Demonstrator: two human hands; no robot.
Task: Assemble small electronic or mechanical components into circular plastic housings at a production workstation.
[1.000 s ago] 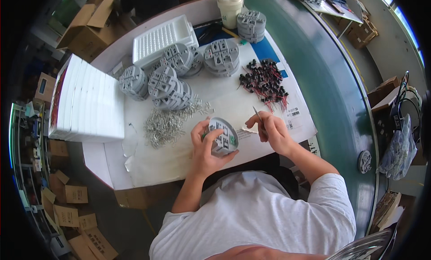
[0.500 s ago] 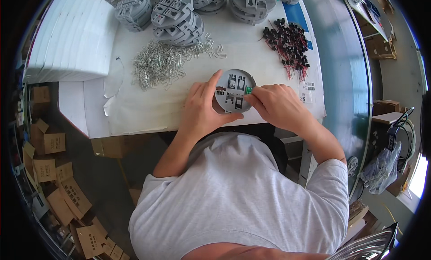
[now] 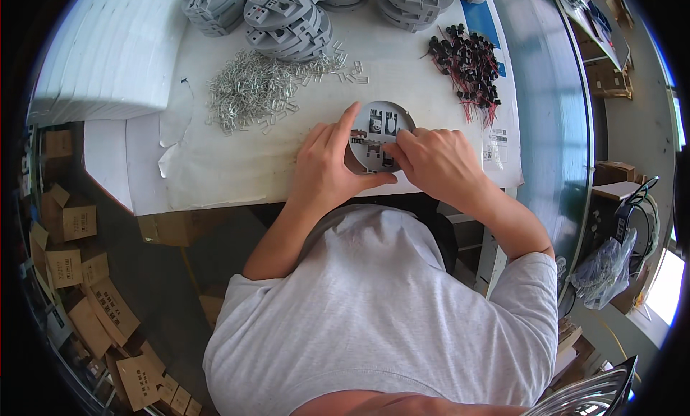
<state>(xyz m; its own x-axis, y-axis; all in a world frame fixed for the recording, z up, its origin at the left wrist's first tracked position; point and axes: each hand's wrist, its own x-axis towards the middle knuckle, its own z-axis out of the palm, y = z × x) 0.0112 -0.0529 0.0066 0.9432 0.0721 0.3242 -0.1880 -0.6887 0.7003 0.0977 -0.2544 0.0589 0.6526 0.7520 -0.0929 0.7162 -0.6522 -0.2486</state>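
Observation:
My left hand (image 3: 325, 163) holds a round grey plastic base (image 3: 383, 119) by its left side, with thumb and forefinger curved about the rim. Dark slots and small metal parts show on the base's face. Against the right part of that face press the closed fingers of my right hand (image 3: 444, 163). Whatever lies under those fingertips is hidden. Beyond the base spreads a heap of small bent metal clips (image 3: 251, 93). To the right lies a pile of black components with red wires (image 3: 467, 67).
Stacks of similar grey bases (image 3: 287, 28) stand along the table's far side. White stacked sheets (image 3: 108, 53) rise at the left, on the paper-covered table (image 3: 237, 168). Cardboard boxes (image 3: 108, 312) crowd the floor at lower left. A blue-tinted surface (image 3: 550, 114) borders the right.
A small green part at my right fingertips is now out of sight beneath them. My right fingers have shifted a little further over the base. The whole view has tilted slightly.

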